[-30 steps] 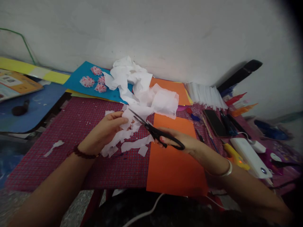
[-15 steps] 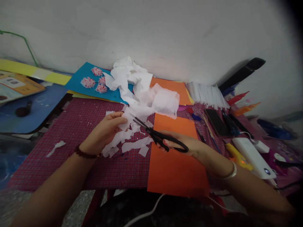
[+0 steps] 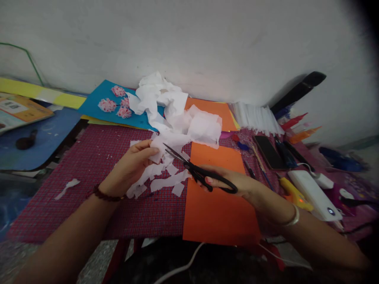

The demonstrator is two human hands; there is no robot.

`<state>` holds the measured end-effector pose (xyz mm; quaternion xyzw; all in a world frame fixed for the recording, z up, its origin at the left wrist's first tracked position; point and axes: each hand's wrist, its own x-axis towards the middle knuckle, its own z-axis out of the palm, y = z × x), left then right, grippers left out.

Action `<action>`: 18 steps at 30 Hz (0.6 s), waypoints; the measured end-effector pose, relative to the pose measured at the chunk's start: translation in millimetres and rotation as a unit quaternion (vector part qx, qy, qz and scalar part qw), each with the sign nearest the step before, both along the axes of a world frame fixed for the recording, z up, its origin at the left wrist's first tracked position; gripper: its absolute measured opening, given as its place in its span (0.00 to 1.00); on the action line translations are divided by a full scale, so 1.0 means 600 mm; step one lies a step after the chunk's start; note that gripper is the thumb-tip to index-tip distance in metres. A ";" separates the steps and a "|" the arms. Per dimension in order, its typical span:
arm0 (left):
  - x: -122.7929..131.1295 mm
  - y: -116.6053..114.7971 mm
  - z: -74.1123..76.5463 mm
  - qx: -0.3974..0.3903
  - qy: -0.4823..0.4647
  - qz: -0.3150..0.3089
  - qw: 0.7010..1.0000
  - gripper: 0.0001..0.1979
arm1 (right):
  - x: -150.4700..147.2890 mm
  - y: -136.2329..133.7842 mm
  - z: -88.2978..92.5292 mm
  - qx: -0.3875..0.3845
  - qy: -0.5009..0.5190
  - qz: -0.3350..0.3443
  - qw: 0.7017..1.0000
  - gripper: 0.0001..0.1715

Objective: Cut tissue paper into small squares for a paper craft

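My left hand pinches a small piece of white tissue paper between thumb and fingers. My right hand grips a pair of black scissors by the handles. The blades point left and sit slightly apart, with their tips close to the held paper. Below the blades, cut scraps of tissue lie on the checked cloth. Behind both hands spreads a crumpled heap of white tissue. Under my right hand lies an orange sheet.
At the back left, a blue sheet bears pink-and-white tufts. Towards the right are a bundle of white sticks, a phone, a yellow glue gun and a white power bank. A book lies far left.
The scissor blades have opened a little and drawn slightly back from the paper. A small square scrap now shows beneath the blades. The whole view has shifted slightly.
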<state>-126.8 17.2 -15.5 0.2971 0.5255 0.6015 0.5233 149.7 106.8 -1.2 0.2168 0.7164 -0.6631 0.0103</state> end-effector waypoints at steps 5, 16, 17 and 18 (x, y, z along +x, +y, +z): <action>0.010 0.002 0.003 -0.035 0.026 -0.040 0.998 0.06 | -0.021 0.000 -0.008 0.001 0.006 -0.006 1.000 0.39; 0.011 0.002 -0.005 -0.057 0.009 -0.030 0.998 0.09 | -0.034 -0.007 -0.010 -0.014 0.013 -0.053 0.998 0.36; 0.009 0.002 -0.006 -0.055 0.012 -0.032 0.998 0.09 | -0.033 -0.007 -0.011 -0.013 0.009 -0.058 0.998 0.36; 0.005 0.001 -0.007 -0.052 0.017 -0.040 0.998 0.10 | -0.033 -0.008 -0.013 -0.012 0.004 -0.063 0.998 0.36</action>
